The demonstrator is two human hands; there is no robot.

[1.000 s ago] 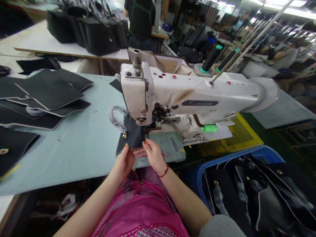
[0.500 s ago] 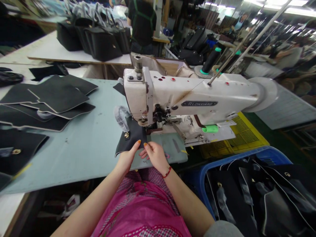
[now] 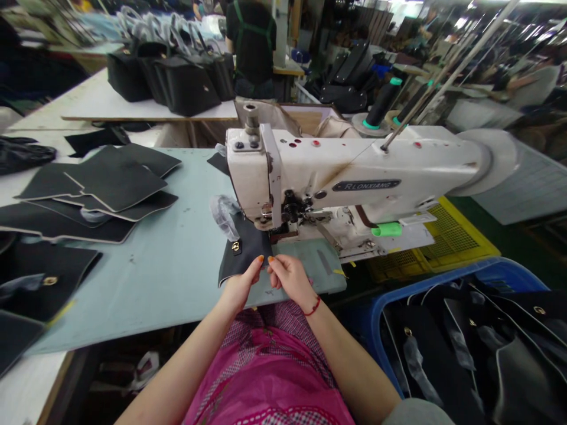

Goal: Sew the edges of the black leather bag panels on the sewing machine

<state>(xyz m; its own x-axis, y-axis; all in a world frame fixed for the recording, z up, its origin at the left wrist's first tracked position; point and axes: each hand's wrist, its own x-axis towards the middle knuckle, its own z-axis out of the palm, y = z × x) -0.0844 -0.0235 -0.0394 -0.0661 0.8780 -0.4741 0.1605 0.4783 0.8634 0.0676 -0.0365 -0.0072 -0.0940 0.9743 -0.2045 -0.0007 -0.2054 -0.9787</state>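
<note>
A small black leather piece (image 3: 244,251) with a gold clasp lies under the head of a white sewing machine (image 3: 336,171). My left hand (image 3: 243,283) pinches the near edge of this piece, fingers closed on it. My right hand (image 3: 292,277), a red string round its wrist, is closed too, its fingertips meeting the same edge beside the left thumb. Both hands rest at the front of the pale blue table (image 3: 150,271), just before the needle area.
Black cut panels (image 3: 101,186) are stacked on the table's left. A blue bin (image 3: 447,283) of black bag parts stands at my right, a yellow crate (image 3: 452,242) behind it. Finished black bags (image 3: 177,77) sit on a far table beside a person in black (image 3: 252,41).
My left thumb has slid forward onto the piece's near edge and both hands have closed up together. The view has shifted slightly; the piece stays under the machine head.
</note>
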